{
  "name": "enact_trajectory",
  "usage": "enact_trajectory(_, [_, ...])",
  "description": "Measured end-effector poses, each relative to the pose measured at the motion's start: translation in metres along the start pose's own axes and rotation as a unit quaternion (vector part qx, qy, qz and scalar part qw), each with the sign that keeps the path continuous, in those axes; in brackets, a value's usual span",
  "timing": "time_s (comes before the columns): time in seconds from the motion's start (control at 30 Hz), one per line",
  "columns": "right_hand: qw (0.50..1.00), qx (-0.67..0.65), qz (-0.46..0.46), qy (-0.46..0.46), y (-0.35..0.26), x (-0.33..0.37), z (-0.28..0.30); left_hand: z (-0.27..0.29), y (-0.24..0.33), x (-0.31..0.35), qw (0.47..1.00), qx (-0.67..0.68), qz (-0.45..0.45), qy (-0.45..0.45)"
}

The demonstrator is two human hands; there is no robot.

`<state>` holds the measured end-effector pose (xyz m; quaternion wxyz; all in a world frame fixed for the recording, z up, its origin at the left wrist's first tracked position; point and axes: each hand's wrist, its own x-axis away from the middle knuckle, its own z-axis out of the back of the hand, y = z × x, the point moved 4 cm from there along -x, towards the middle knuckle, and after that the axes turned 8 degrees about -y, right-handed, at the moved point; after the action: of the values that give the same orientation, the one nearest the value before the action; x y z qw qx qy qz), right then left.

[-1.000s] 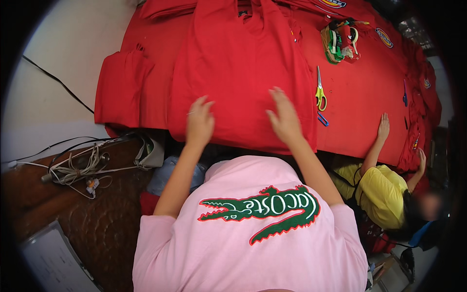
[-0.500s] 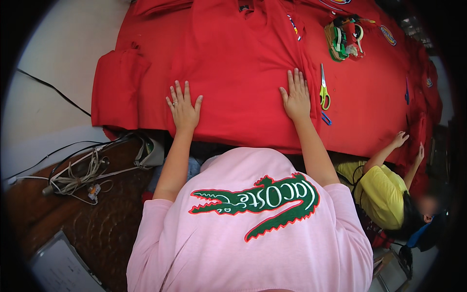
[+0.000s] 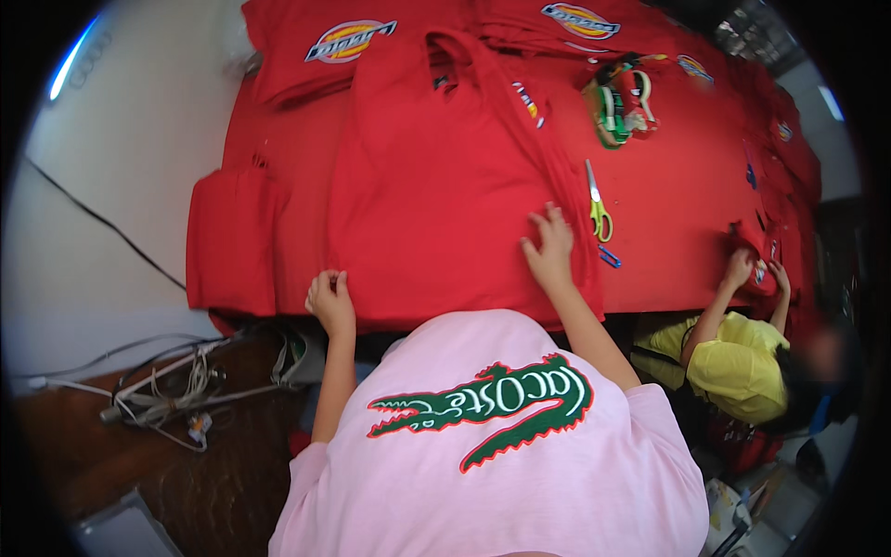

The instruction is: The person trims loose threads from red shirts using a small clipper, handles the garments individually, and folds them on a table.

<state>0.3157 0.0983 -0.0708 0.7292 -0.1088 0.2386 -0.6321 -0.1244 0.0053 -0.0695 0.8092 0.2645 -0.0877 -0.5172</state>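
A red shirt (image 3: 418, 204) lies spread on the red-covered table in front of me, its neck opening at the far end. My left hand (image 3: 331, 304) is closed at the shirt's near left edge, fingertips pinched together on the cloth. Over the shirt's right side, my right hand (image 3: 551, 251) is open with its fingers apart and bent; whether it touches the cloth I cannot tell. Just right of that hand lie yellow-green-handled scissors (image 3: 597, 200) and a small blue cutter (image 3: 609, 256).
Folded red cloth (image 3: 232, 241) sits at the left table edge. Red shirts with badges (image 3: 320, 60) lie at the back. A container of tape and tools (image 3: 620, 102) stands beyond the scissors. A co-worker in yellow (image 3: 738, 362) handles red cloth at right. Tangled cables (image 3: 176, 381) lie lower left.
Both hands lay flat on the shirt before. The left has drawn back to the near left edge and closed; the right has lifted its fingers. The view has shifted, showing more of the table's back.
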Motion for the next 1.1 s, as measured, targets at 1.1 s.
enact_trajectory(1.1, [0.520, -0.748, 0.159, -0.381, -0.163, 0.031, 0.211, 0.076, 0.242, -0.132, 0.854, 0.443, -0.146, -0.231])
